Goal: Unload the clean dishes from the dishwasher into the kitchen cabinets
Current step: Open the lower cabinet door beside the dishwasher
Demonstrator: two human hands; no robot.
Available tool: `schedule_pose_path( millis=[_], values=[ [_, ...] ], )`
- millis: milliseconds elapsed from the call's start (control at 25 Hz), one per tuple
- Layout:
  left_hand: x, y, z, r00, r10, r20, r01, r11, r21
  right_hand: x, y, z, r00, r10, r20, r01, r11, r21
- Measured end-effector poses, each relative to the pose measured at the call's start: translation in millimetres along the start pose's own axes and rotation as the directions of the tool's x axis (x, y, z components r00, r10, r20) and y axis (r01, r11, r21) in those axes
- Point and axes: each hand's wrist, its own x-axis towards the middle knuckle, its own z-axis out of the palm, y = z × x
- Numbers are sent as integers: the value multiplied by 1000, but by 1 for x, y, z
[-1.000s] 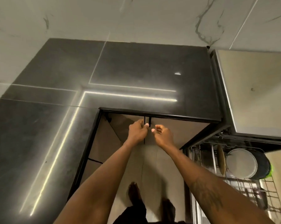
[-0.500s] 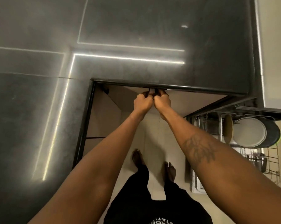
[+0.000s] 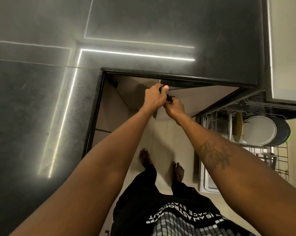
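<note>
The beige left cabinet door (image 3: pixel 132 97) is gripped at its top edge by the curled left hand (image 3: pixel 153 97), and the beige right cabinet door (image 3: pixel 203 101) by the curled right hand (image 3: pixel 175 108). Both doors sit under the black stone countertop (image 3: pixel 143 31). In the wire dishwasher rack (image 3: pixel 281 160) at right, a tan plate (image 3: pixel 237 126), a white plate (image 3: pixel 258 130) and a dark plate (image 3: pixel 283 132) are stood on edge, side by side.

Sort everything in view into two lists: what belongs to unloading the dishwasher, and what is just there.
Job: left hand and right hand gripping dark handles of beige cabinet doors; wire dishwasher rack; round white plate; dark round plate; tan round dish.
Just there: black stone countertop; pale floor tiles.
</note>
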Motion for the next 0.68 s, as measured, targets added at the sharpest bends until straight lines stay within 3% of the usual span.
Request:
schedule_pose_path(
  millis=[80, 160, 240, 320, 480, 680],
  values=[
    [1, -8, 0, 999, 27, 22, -29, 994, 102, -13, 4, -3, 982, -99, -162, 97, 995, -20],
    [-2, -10, 1, 999, 27, 28, -32, 980, 194, -32, 7, -9, 872, -299, -388, 289, 953, -87],
    [-5, -6, 1, 1000, 9, 23, -14, 969, 246, -43, 5, -18, 769, -454, -449, 421, 889, -178],
    [-11, -4, 4, 1000, -6, 16, 1, 963, 270, -44, 6, -30, 738, -544, -399, 467, 839, -280],
    [-24, 1, 6, 996, -36, 81, 3, 929, 369, -45, 19, -50, 840, -518, -164, 419, 809, -411],
    [-29, 17, 10, 964, -87, 249, -93, 771, 629, -59, 41, -57, 813, -560, -162, 454, 783, -426]
  ],
)
